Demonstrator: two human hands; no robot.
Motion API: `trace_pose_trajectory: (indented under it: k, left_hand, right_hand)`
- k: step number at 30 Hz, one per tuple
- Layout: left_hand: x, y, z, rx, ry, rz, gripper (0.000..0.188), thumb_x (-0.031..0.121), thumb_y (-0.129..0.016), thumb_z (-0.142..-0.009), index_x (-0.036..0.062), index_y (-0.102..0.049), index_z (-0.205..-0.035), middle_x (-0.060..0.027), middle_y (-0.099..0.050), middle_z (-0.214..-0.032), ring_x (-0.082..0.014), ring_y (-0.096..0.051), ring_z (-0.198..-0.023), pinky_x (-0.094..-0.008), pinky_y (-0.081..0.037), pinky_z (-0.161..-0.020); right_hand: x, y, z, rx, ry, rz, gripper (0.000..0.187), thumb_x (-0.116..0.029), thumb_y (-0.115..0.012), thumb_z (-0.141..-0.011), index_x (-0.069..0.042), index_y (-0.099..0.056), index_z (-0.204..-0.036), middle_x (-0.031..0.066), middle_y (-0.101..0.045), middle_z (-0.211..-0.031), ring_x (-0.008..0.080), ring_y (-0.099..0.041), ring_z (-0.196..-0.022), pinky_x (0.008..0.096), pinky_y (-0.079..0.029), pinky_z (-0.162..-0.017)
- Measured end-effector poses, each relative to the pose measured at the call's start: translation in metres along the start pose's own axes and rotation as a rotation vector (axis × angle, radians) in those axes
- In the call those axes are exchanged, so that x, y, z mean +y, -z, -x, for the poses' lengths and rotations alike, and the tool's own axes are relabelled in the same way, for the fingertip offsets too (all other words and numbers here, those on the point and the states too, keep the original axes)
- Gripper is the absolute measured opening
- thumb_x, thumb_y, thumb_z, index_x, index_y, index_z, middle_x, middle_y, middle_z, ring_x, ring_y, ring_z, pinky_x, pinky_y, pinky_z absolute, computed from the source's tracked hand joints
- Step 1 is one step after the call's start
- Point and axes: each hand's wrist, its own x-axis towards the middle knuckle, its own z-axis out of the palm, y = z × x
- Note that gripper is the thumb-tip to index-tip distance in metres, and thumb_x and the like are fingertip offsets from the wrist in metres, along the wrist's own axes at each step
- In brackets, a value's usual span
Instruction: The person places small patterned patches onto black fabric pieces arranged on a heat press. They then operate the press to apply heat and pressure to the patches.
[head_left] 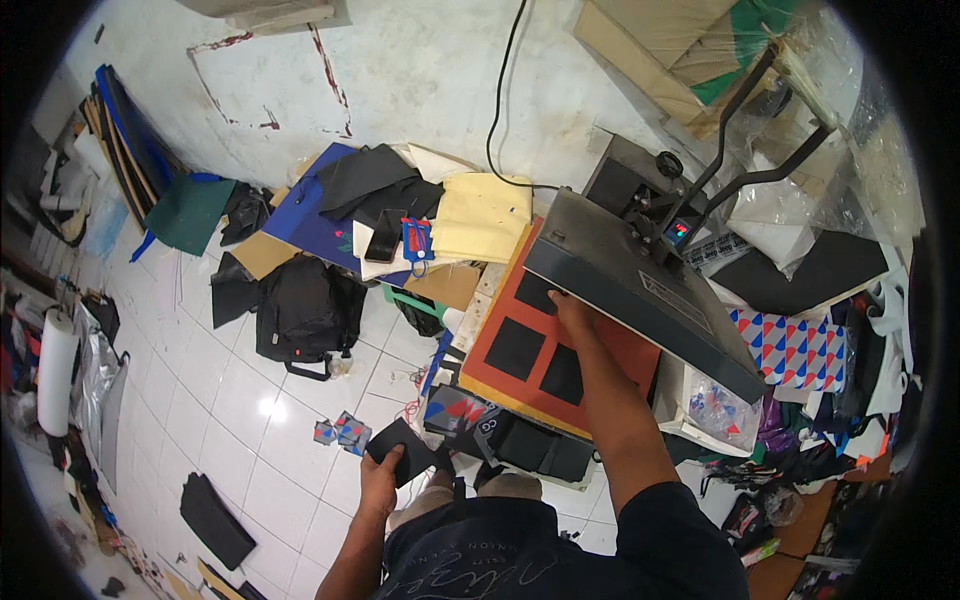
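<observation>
A heat press with a dark upper plate (640,290) swung aside bares an orange-red pad (552,345). Black squares lie on it in rows, among them a near-left square (515,348) and a near-right square (563,374). Over the pad, my right hand (570,310) has its fingers drawn together at the edge of a far black square (537,290); the upper plate's edge is close beside it. Lower down by my body, my left hand (385,472) is closed on a black square piece (405,447), its thumb on top. Whether it is one layer or a stack cannot be told.
Yellow cloth (484,215), a phone (386,235) and black sheets (370,185) lie left of the press. A black backpack (308,310) and small patterned pieces (350,432) are on the tiled floor. Patterned sheets (790,350) and scraps crowd the right side.
</observation>
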Motion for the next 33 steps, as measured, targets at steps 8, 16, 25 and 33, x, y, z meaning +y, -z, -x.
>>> trace_pose_trajectory:
  k: [8, 16, 25, 33]
  left_hand:
    - [0.022, -0.031, 0.0, -0.109, -0.038, -0.122, 0.029, 0.005, -0.062, -0.083, -0.0025, -0.058, -0.11, -0.0097, -0.065, -0.101, -0.018, -0.063, -0.087, -0.0299, -0.051, -0.076]
    - [0.025, -0.095, 0.013, -0.313, -0.043, -0.09, 0.022, 0.008, -0.061, -0.089, -0.0003, -0.06, -0.109, -0.0067, -0.066, -0.097, -0.0135, -0.063, -0.085, -0.0268, -0.051, -0.076]
    - [-0.005, -0.103, 0.034, -0.254, 0.018, -0.076, 0.021, 0.013, -0.055, -0.095, 0.0008, -0.055, -0.112, -0.0107, -0.064, -0.101, -0.0172, -0.064, -0.081, -0.0281, -0.054, -0.071]
    - [-0.061, -0.014, 0.032, -0.117, -0.055, -0.373, 0.026, 0.019, -0.058, -0.092, 0.0007, -0.055, -0.11, -0.0129, -0.064, -0.099, -0.0216, -0.065, -0.085, -0.031, -0.053, -0.072]
  right_hand:
    - [-0.078, 0.075, 0.039, -0.01, 0.008, -0.246, 0.037, -0.033, -0.069, -0.084, -0.002, -0.062, -0.103, 0.0109, -0.062, -0.096, 0.0212, -0.06, -0.085, 0.0341, -0.049, -0.074]
    - [-0.119, 0.16, 0.204, -0.914, -0.039, -1.022, 0.022, -0.018, -0.074, -0.083, -0.002, -0.061, -0.09, -0.0006, -0.059, -0.075, 0.0061, -0.054, -0.067, 0.0234, -0.044, -0.059]
    - [-0.066, 0.179, 0.184, -0.731, -0.139, -0.953, 0.021, -0.023, -0.065, -0.089, -0.003, -0.065, -0.087, 0.0004, -0.06, -0.075, 0.0084, -0.055, -0.062, 0.0247, -0.046, -0.057]
    - [0.102, 0.092, 0.051, -0.027, -0.12, -0.544, 0.032, -0.032, -0.066, -0.087, -0.002, -0.063, -0.097, 0.004, -0.062, -0.081, 0.0125, -0.054, -0.065, 0.0291, -0.044, -0.061]
